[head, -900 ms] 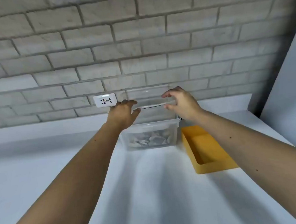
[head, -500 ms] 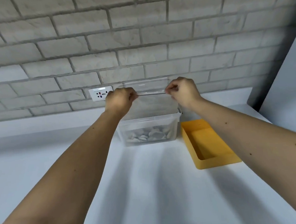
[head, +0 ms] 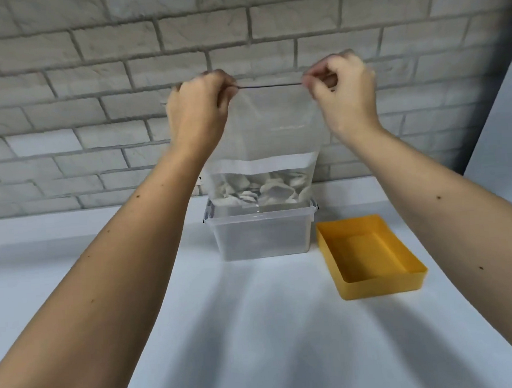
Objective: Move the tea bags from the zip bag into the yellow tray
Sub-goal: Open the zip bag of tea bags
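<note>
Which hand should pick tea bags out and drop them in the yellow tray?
Probably right: the yellow tray lies on the side of the right hand; the left hand can hold the zip bag.

My left hand (head: 197, 113) and right hand (head: 343, 98) pinch the top corners of the zip bag (head: 275, 138), hanging upright directly above the clear box (head: 260, 238). Tea bags (head: 260, 190) heaped in the bag's bottom, at box rim level; contact unclear. Yellow tray (head: 383, 288) just right of the box, both on the white table (head: 257, 328).
</note>
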Demonstrator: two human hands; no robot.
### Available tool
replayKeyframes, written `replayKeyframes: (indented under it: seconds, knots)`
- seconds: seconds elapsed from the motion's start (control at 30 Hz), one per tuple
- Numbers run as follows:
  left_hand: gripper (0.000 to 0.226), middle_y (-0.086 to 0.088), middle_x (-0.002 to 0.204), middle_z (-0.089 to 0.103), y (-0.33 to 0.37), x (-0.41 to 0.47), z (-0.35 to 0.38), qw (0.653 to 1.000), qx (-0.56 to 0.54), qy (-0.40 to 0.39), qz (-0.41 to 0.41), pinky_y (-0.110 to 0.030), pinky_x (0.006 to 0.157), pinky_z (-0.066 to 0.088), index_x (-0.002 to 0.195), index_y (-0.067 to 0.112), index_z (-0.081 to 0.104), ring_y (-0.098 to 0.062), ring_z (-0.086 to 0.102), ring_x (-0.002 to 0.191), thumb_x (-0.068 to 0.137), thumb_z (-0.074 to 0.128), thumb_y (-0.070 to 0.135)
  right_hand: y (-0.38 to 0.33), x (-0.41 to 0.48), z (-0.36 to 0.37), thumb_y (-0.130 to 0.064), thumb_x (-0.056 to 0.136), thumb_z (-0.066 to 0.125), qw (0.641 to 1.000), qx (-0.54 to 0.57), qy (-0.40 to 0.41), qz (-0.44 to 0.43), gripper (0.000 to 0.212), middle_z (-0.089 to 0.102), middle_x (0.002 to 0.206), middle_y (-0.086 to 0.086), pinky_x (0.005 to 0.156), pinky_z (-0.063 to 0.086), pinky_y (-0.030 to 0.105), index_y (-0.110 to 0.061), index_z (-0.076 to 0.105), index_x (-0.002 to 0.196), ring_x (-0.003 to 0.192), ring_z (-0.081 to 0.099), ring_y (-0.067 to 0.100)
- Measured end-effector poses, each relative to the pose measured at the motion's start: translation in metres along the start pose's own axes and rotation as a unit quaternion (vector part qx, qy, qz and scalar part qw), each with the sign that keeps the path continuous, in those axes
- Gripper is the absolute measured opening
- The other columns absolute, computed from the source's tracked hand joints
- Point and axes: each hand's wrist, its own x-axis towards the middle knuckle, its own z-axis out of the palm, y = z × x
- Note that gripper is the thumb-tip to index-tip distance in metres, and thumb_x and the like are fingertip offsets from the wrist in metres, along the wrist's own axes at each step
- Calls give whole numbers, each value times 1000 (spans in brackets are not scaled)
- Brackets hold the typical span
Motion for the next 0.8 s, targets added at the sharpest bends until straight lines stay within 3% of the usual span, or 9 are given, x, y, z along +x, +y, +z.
replayKeyframes:
  seconds: [0.17, 0.27, 0.43, 0.53, 0.63, 0.8]
  knots:
    - [23, 2, 109, 75, 9, -14, -26, 1000, 9, 3, 17, -37, 87, 45, 112, 23, 70, -25, 67, 100, 98, 52, 31, -14, -10, -14, -24, 83, 69, 1000, 1, 4, -17, 9, 56, 84, -8, 69, 43, 8, -17, 72, 86, 68, 53, -5]
    - [21, -1, 105, 75, 14, -50, -25, 998, 10, -57, -18, -39, 83, 50, 110, 24, 70, -29, 67, 101, 98, 54, 31, -4, -46, -10, -24, 84, 69, 1000, 11, -16, 11, 4, 53, 79, -16, 70, 49, 18, -21, 71, 84, 70, 58, 5]
    - [17, 6, 90, 72, 24, -118, -26, 975, 7, -195, -107, -32, 70, 46, 98, 27, 69, -25, 65, 90, 92, 54, 32, 19, -122, -5, -23, 86, 68, 994, 32, -81, 65, 10, 60, 87, -2, 75, 55, 33, -13, 71, 85, 74, 64, 13]
    - [12, 13, 78, 71, 28, -155, -21, 942, -46, -295, -156, -34, 75, 53, 84, 27, 63, -15, 70, 71, 87, 54, 34, 26, -164, -7, -20, 87, 70, 985, 49, -128, 103, 5, 58, 87, -4, 74, 54, 25, -16, 70, 85, 74, 63, 8]
    - [10, 15, 73, 73, 31, -178, -12, 892, -123, -393, -186, -29, 69, 52, 83, 30, 61, -6, 69, 55, 89, 57, 36, 29, -192, -11, -18, 88, 71, 979, 47, -149, 129, 4, 58, 89, -5, 74, 48, 11, -14, 71, 87, 77, 62, 0]
    - [27, 2, 82, 75, 38, -183, -1, 815, -309, -401, -281, -24, 46, 47, 96, 27, 71, -16, 69, 55, 95, 57, 50, 20, -205, -17, -23, 88, 72, 973, 101, -139, 154, 10, 61, 90, -1, 74, 49, 15, -13, 72, 87, 81, 64, 5]
